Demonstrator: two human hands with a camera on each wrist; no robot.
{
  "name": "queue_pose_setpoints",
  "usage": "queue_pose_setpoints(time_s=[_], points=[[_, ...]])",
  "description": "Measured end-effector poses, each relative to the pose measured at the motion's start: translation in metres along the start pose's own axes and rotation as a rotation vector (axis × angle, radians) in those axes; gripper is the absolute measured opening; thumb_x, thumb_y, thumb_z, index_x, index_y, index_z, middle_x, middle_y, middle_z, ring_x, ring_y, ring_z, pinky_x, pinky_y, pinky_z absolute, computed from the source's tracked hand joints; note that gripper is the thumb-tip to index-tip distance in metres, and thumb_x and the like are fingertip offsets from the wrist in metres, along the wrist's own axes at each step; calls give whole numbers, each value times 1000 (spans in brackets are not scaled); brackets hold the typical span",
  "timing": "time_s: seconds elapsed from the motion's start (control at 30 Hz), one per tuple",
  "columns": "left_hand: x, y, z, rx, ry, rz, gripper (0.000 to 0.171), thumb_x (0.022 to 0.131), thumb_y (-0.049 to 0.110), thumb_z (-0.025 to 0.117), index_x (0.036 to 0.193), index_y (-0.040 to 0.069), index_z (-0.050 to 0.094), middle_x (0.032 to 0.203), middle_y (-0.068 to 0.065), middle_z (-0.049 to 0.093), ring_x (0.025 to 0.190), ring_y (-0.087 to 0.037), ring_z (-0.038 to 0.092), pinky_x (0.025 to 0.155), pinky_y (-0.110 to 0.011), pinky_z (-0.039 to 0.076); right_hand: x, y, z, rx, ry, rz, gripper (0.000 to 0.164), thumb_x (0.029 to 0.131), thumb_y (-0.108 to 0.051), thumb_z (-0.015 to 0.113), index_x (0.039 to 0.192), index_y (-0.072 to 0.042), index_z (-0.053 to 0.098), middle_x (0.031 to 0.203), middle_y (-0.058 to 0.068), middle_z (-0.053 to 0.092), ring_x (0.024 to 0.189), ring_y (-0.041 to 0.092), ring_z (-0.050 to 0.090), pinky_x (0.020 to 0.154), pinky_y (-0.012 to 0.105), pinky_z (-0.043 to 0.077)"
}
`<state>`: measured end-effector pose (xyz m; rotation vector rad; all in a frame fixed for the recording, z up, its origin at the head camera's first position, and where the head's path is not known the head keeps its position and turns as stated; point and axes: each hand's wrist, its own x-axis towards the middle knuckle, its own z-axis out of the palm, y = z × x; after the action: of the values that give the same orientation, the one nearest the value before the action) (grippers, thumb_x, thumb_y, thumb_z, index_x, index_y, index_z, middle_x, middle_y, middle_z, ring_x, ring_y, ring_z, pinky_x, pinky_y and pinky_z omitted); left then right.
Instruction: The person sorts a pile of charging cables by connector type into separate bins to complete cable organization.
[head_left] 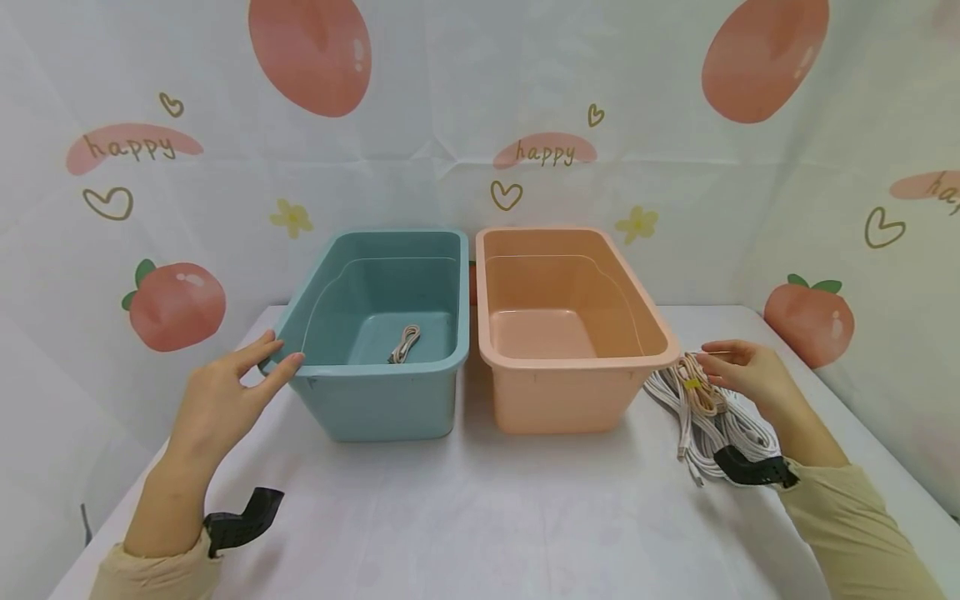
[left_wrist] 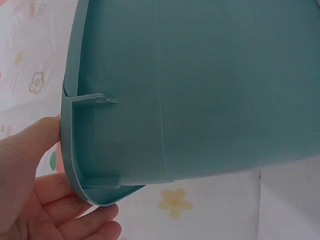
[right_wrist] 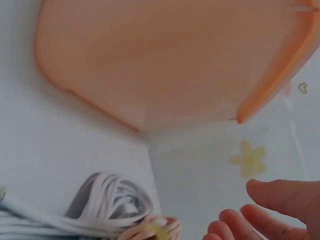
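My left hand (head_left: 225,400) holds the near left corner of a blue-green plastic bin (head_left: 375,404). In the left wrist view, the thumb (left_wrist: 42,135) lies against its rim and the other fingers bend behind the corner. Inside that bin lies a small tied bundle of pale cable (head_left: 405,342). My right hand (head_left: 750,379) hovers by a pile of coiled white cables (head_left: 738,433), fingers loosely bent and holding nothing. On top of the pile is a beige cable bundle (head_left: 699,392) with a yellow tie, just apart from the fingertips in the right wrist view.
A peach-coloured bin (head_left: 558,400) stands right of the blue-green one, a narrow gap between them. Both sit on a white-covered table (head_left: 525,517) in front of a printed cloth backdrop (head_left: 420,108). The cable pile lies beside the peach bin's right side.
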<state>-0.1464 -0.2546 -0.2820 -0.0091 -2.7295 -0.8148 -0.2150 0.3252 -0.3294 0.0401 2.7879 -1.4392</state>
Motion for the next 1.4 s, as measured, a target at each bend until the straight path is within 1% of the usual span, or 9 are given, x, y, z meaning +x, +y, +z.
queue_pose_setpoints(time_s=[0.07,0.13,0.23,0.43,0.53,0.63,1.03,1.17,1.4], points=[[0,0,0,-4,-1,-4,60,91,47,53,133,5,51,142,-17,44,127,-46,41,90,-61,40,-1,4,2,-79,0,17,59,94,-31,54,130,13,42,99,7,68,73,-11,58,66,12,53],[0,0,0,-7,-2,-6,60,91,47,53,134,5,51,142,-17,44,127,-46,40,90,-61,40,-2,7,4,-126,-5,27,58,94,-30,54,129,14,42,111,28,61,71,-7,60,65,15,53],[-1,0,0,-4,-1,-5,60,91,47,53,133,5,51,142,-17,44,127,-46,40,90,-61,40,-4,13,6,-169,-10,29,57,92,-28,57,126,15,44,121,38,52,72,-2,59,63,18,53],[-1,-1,0,-7,-5,-7,60,92,47,53,134,4,50,142,-17,43,128,-46,39,91,-62,39,-6,21,12,-251,13,35,59,87,-30,65,123,13,48,115,34,59,77,4,59,63,21,52],[-1,-1,1,-7,-5,-8,60,92,47,52,134,5,50,143,-17,43,128,-46,39,91,-62,39,-7,23,14,-284,33,18,58,84,-29,68,119,14,50,110,33,62,83,24,65,67,30,54],[-1,-1,1,-8,-4,-7,60,92,47,53,134,5,50,143,-17,43,128,-46,39,91,-63,39,-6,24,17,-321,49,-1,56,82,-28,71,115,14,53,106,32,63,93,39,63,71,38,55],[-1,0,0,-6,-6,-7,60,92,47,52,134,4,49,143,-17,42,129,-46,38,92,-62,39,-5,20,23,-407,55,-2,49,79,-23,71,109,13,56,104,32,62,93,43,61,77,49,54],[-1,0,0,-10,-3,-2,60,92,47,52,134,4,50,143,-18,43,128,-46,39,92,-62,39,-4,21,24,-404,78,-1,47,79,-21,71,108,13,57,102,32,63,91,43,61,75,48,54],[-1,0,0,-13,1,5,59,92,46,53,133,4,51,142,-18,43,128,-46,40,91,-61,39,-2,24,26,-391,151,1,41,79,-19,69,105,11,60,94,28,67,84,37,63,59,25,50]])
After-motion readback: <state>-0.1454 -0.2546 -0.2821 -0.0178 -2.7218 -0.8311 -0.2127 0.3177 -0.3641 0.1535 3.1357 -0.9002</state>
